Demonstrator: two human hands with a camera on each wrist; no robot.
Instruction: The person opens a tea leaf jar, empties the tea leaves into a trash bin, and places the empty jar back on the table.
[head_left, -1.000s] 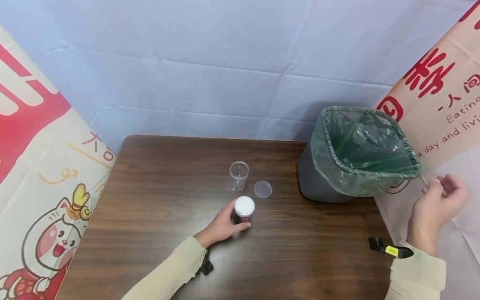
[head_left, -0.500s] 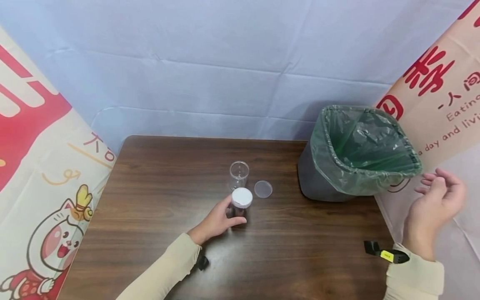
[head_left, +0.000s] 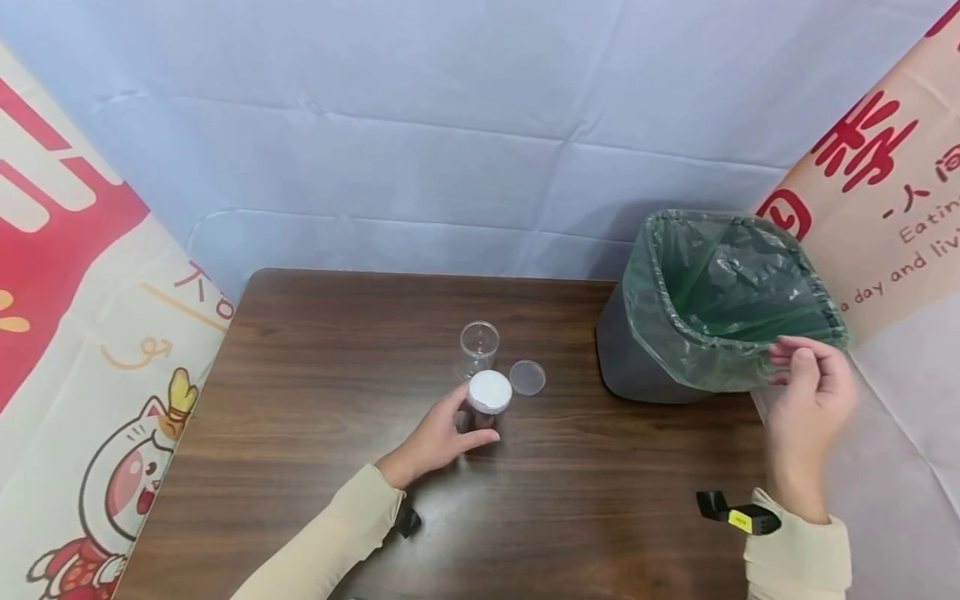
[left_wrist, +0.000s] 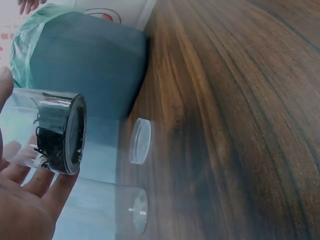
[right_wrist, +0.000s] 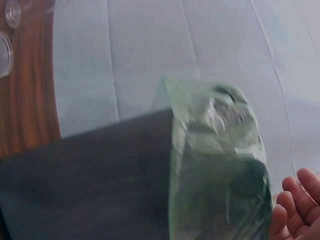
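My left hand (head_left: 431, 437) grips a clear jar with a white lid (head_left: 490, 390), holding it upright above the table. Dark, dry, leaf-like strands lie at the bottom of this jar (left_wrist: 57, 131) in the left wrist view. Just behind it an uncapped clear jar (head_left: 478, 346) stands on the table, its lower part partly covered by the held one. A flat clear lid (head_left: 528, 377) lies to the right of that jar. My right hand (head_left: 813, 404), fingers loosely bent around nothing, hovers at the near right rim of the bin (head_left: 645, 367).
A green plastic liner (head_left: 738, 367) is folded over the rim of the grey bin, which stands at the table's right end. The brown wooden table (head_left: 337, 350) backs onto a pale cloth wall (head_left: 375, 167). Printed cloths hang on both sides.
My left hand has moved the lidded jar slightly toward the back of the table. My right hand has swung left, from beside the bin to its near rim.
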